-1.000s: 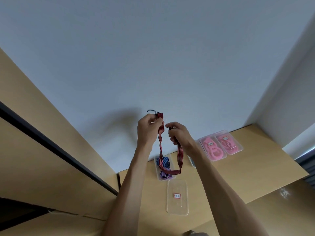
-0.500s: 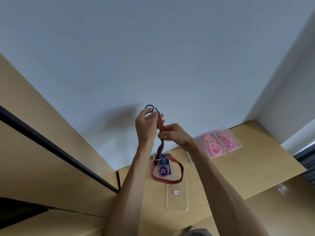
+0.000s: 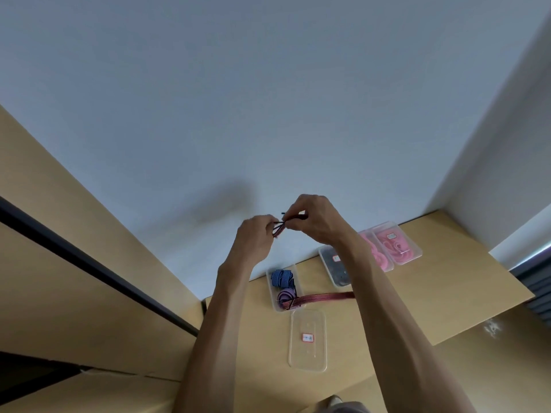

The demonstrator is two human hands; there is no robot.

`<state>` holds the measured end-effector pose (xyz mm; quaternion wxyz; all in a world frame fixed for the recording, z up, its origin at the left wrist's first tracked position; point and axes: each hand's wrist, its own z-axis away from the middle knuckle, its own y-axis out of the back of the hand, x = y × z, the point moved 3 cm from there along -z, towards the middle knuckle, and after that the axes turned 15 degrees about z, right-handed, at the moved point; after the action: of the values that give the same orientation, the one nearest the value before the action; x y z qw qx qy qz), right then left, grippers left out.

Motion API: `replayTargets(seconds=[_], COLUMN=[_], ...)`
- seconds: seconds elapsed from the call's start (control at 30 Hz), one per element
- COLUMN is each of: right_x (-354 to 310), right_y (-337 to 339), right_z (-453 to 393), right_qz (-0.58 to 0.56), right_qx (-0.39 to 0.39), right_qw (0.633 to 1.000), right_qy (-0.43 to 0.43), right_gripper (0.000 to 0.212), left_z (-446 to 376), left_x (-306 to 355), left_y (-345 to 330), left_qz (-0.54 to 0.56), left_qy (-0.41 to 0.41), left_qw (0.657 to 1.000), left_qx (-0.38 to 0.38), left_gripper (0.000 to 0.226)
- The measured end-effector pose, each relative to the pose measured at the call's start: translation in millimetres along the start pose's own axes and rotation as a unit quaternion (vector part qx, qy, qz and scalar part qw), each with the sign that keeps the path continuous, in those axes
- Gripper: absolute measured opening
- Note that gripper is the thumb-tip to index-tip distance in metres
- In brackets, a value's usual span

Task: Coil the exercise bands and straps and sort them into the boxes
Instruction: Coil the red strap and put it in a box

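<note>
I hold a red-and-black striped strap point(image 3: 323, 298) up in front of the wall. My left hand point(image 3: 255, 242) pinches a bunched part of it, and my right hand point(image 3: 316, 219) pinches the black hook end close beside the left. The strap's lower loop hangs behind my right forearm, over a clear box point(image 3: 272, 293) that holds a coiled blue striped strap point(image 3: 282, 278) and a purple one point(image 3: 286, 294). An empty clear box point(image 3: 308, 353) with a small label lies nearer to me on the wooden shelf point(image 3: 447, 296).
Further right on the shelf stand a box of dark straps point(image 3: 336, 268) and two boxes of pink bands point(image 3: 396, 245). A white wall rises behind them, with a corner at the right. Wooden panels with a black rail point(image 3: 89, 263) are on the left.
My right hand has risen to the hook end and now meets the left hand. The hanging loop has shortened and swung to the right behind my right forearm.
</note>
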<state>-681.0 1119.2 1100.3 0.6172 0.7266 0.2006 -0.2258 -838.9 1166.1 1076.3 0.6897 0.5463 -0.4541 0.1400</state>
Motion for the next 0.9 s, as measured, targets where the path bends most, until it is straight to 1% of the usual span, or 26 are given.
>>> replayTargets(seconds=[0.07, 0.17, 0.23, 0.3, 0.37, 0.43, 0.5, 0.53, 0.57, 0.63, 0.67, 0.73, 0.77, 0.8, 0.83, 0.9], right_x=[-0.6, -4.4, -6.3, -5.7, 0.5, 8.2, 12.5, 14.8, 16.4, 16.9, 16.6, 16.4, 16.1, 15.6, 14.8, 14.1], right_y=[5.9, 7.4, 6.7, 7.4, 7.3, 2.7, -5.6, -9.4, -12.3, -16.9, -18.0, -18.1, -17.8, -17.7, -18.4, -21.8], right_z=[-1.4, -1.3, -1.9, -3.5, -4.7, -3.3, -0.8, -0.2, -0.1, 0.6, 0.5, 0.1, -0.6, -1.2, -1.7, -2.5], right_qz=[0.023, -0.010, -0.034, -0.082, -0.195, -0.328, -0.441, -0.471, -0.484, -0.481, -0.474, -0.446, -0.424, -0.400, -0.376, -0.336], right_qx=[-0.005, -0.008, -0.024, -0.036, -0.054, -0.107, -0.158, -0.162, -0.155, -0.135, -0.124, -0.092, -0.072, -0.053, -0.037, -0.015], right_qw=[1.000, 1.000, 0.999, 0.996, 0.979, 0.937, 0.880, 0.863, 0.857, 0.862, 0.867, 0.886, 0.898, 0.911, 0.921, 0.935], right_qy=[0.011, 0.010, 0.009, -0.001, -0.031, -0.061, -0.075, -0.078, -0.082, -0.088, -0.088, -0.086, -0.088, -0.090, -0.094, -0.109], right_gripper=[0.011, 0.015, 0.014, 0.007, 0.006, 0.014, 0.016, 0.016, 0.018, 0.023, 0.023, 0.015, 0.012, 0.010, 0.010, 0.011], left_z=[1.6, 1.6, 3.9, 7.2, 9.4, 10.3, 9.3, 8.1, 6.0, 3.2, 2.5, 2.2, 2.2, 2.3, 1.9, 0.0], left_x=[1.1, 4.4, 6.9, 11.5, 14.6, 17.4, 19.6, 19.8, 19.1, 16.0, 14.5, 12.7, 11.5, 10.3, 9.2, 6.7], left_y=[-0.6, -0.6, -1.5, 1.5, 7.3, 14.1, 18.2, 18.8, 18.8, 17.5, 15.8, 10.8, 8.8, 7.6, 6.7, 6.4], left_qz=[0.002, 0.001, 0.012, 0.072, 0.174, 0.295, 0.392, 0.427, 0.456, 0.520, 0.559, 0.634, 0.657, 0.668, 0.668, 0.641], left_qy=[0.021, 0.042, 0.036, 0.007, -0.017, -0.018, -0.013, -0.006, 0.008, 0.057, 0.084, 0.131, 0.146, 0.156, 0.164, 0.170], left_qw=[0.997, 0.988, 0.984, 0.985, 0.976, 0.949, 0.915, 0.902, 0.889, 0.852, 0.824, 0.760, 0.737, 0.724, 0.722, 0.738], left_qx=[-0.071, -0.147, -0.172, -0.158, -0.130, -0.107, -0.091, -0.069, -0.036, 0.029, 0.046, 0.056, 0.060, 0.066, 0.077, 0.125], left_gripper=[0.033, 0.034, 0.034, 0.032, 0.024, 0.015, 0.012, 0.012, 0.012, 0.013, 0.014, 0.016, 0.015, 0.014, 0.011, 0.008])
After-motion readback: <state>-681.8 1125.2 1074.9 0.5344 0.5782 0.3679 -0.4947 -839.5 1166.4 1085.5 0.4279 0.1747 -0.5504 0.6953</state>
